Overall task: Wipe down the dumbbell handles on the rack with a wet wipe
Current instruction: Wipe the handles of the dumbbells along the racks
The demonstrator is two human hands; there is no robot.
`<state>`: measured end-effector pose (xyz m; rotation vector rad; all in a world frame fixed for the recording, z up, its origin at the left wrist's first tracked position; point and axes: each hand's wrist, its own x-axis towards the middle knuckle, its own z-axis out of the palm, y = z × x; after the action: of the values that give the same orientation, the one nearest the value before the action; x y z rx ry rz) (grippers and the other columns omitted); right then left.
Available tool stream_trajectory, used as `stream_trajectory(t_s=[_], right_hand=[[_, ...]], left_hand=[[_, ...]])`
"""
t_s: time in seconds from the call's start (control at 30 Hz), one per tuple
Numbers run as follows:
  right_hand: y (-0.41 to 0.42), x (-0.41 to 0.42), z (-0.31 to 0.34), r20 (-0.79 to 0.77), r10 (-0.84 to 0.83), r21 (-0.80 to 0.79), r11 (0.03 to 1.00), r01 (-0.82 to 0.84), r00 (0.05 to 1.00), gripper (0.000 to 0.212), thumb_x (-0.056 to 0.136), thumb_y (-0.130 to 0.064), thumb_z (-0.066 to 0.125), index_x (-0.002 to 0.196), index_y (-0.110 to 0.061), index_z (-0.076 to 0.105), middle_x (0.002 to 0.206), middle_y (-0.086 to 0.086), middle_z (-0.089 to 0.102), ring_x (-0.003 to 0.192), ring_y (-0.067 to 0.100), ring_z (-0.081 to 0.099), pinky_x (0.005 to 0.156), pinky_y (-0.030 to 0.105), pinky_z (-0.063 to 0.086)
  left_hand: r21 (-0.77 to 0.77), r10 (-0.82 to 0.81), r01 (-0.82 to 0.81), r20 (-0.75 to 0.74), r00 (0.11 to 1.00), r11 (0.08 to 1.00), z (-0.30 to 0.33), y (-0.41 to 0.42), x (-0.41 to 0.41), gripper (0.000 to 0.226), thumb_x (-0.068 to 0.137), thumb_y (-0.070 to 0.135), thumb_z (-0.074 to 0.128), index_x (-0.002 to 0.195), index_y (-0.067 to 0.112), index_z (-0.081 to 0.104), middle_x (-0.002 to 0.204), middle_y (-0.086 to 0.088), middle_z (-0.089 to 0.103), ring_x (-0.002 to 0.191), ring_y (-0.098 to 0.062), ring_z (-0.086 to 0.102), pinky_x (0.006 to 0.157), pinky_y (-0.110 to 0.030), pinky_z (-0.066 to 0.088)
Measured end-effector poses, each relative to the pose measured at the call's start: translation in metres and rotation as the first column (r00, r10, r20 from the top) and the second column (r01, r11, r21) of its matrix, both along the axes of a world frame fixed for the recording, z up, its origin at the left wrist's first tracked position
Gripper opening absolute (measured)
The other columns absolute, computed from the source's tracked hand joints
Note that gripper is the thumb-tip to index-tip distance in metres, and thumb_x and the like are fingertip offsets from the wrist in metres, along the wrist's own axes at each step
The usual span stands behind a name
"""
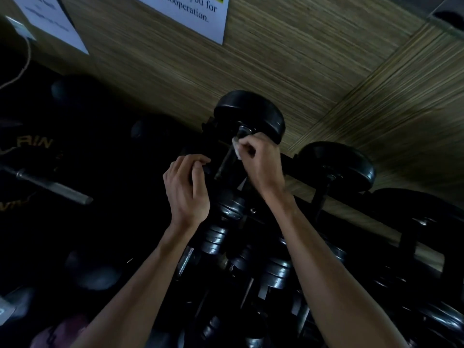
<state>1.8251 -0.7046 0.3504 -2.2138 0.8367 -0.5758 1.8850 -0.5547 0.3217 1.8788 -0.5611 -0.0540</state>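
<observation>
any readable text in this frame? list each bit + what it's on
"you for" and "cooperation." on the white paper notice on the wood-grain wall; its top is cut off.
"RIN" in gold letters on a dark surface at left; partial, the rest too dark.
Second paper sheet at top left: print too blurred to read.
Dumbbells and wet wipe: no legible markings.

The dumbbell (247, 121) sits on the rack (288, 164) at the centre, its far head against the wall (301, 59). The right hand (261, 159) is at its handle with the wet wipe (236, 148) pinched in the fingers (247, 146); the left hand (187, 187) lies at 9 o'clock from it, just beside. A second dumbbell (336, 167) rests at 3 o'clock. Stacked weights (276, 272) fill 6 o'clock, a bar (52, 187) lies at 9 o'clock, and a notice (190, 13) hangs at 12 o'clock
</observation>
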Motion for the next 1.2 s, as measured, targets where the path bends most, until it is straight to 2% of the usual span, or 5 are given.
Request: stream_trajectory(t_s=[0.3,0.57,0.93,1.07,1.2], right_hand=[[0.006,-0.018,-0.002,-0.14,0.465,0.175,0.881,-0.44,0.874,0.012,0.09,-0.016,0.071,0.098,-0.008,0.075,0.088,-0.002,0.064,0.079,0.006,0.065,0.07,0.012,0.048],[-0.025,0.017,0.019,-0.253,0.346,-0.464,0.776,-0.427,0.903,0.01,0.089,0.0,0.068,0.098,-0.004,0.071,0.109,0.008,0.07,0.103,0.015,0.067,0.087,0.019,0.056],[-0.02,0.008,0.02,-0.329,0.664,0.163,0.74,-0.652,0.672,0.017,0.102,-0.023,0.054,0.115,-0.016,0.062,0.105,-0.004,0.07,0.098,0.005,0.067,0.091,0.024,0.053],[-0.046,0.022,0.034,-0.183,0.483,0.036,0.874,-0.485,0.856,0.017,0.101,-0.017,0.056,0.113,-0.006,0.061,0.106,0.0,0.071,0.1,0.0,0.066,0.084,0.023,0.056],[-0.046,0.017,0.022,-0.482,0.56,-0.117,0.721,-0.683,0.674,0.019,0.1,-0.015,0.056,0.113,-0.003,0.062,0.127,0.01,0.066,0.125,0.018,0.058,0.108,0.022,0.04]], left_hand=[[-0.019,0.04,-0.04,-0.025,0.999,0.999,-0.006,0.004,-0.007,0.04,0.1,0.024,0.035,0.09,0.012,0.071,0.101,0.006,0.066,0.103,-0.009,0.06,0.093,-0.051,0.046],[-0.065,0.053,-0.054,-0.014,0.998,0.996,-0.011,0.002,-0.007,0.038,0.101,0.023,0.038,0.087,0.011,0.071,0.098,0.008,0.065,0.106,-0.005,0.058,0.09,-0.045,0.047],[-0.075,0.055,-0.056,-0.017,0.998,0.996,-0.014,0.003,-0.007,0.038,0.101,0.024,0.038,0.087,0.013,0.072,0.097,0.008,0.065,0.101,-0.006,0.058,0.091,-0.054,0.045],[-0.067,0.074,-0.076,-0.035,0.997,0.995,-0.015,0.001,-0.008,0.04,0.101,0.027,0.036,0.086,0.014,0.071,0.095,0.009,0.064,0.098,-0.002,0.055,0.094,-0.05,0.043],[-0.072,0.075,-0.077,-0.028,0.997,0.994,-0.015,0.001,-0.008,0.04,0.101,0.027,0.036,0.085,0.014,0.07,0.094,0.01,0.064,0.098,-0.001,0.055,0.095,-0.046,0.042]])
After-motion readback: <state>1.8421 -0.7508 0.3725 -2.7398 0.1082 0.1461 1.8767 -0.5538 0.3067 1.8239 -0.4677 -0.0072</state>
